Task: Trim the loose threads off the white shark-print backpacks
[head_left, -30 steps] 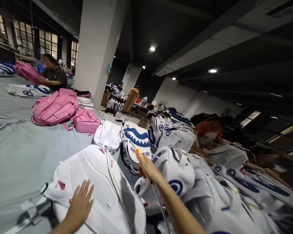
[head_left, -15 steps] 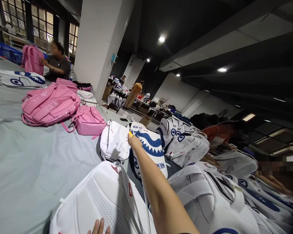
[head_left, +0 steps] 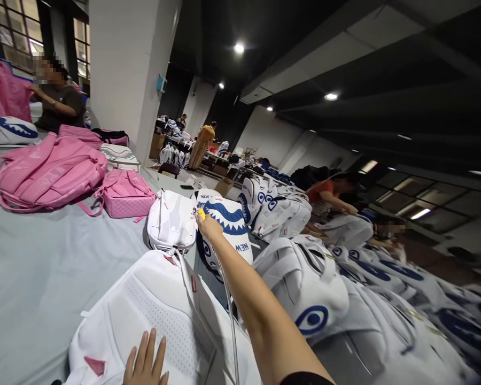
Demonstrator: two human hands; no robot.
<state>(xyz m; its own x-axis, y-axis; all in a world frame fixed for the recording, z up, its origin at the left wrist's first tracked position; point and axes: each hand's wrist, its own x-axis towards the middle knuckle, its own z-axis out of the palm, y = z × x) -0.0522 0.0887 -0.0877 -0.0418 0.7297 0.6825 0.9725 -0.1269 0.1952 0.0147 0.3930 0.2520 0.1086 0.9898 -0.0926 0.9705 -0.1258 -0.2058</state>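
A large white backpack (head_left: 116,315) with a dotted padded panel lies in front of me. My left hand (head_left: 146,358) rests flat on its lower part, fingers outstretched. My right hand (head_left: 211,227) reaches forward, closed round a small yellow hand tool (head_left: 201,213), mostly hidden by the fingers. From it a pale cord or hose (head_left: 234,337) trails back under my forearm. The tool is beside a smaller white bag (head_left: 171,220) and in front of a white bag with a blue toothed mouth (head_left: 236,243); whether it touches either, I cannot tell.
Pink bags (head_left: 52,171) lie on the grey cloth (head_left: 28,267) at the left. White backpacks (head_left: 300,289) are heaped along the right. A pillar (head_left: 124,69) stands behind the table. A co-worker (head_left: 60,104) handles a pink backpack; others are at the right and far back.
The view has swung right, so most things sit further left. More of my left hand shows on the backpack. My right hand still grips the yellow tool near the smaller white bag.
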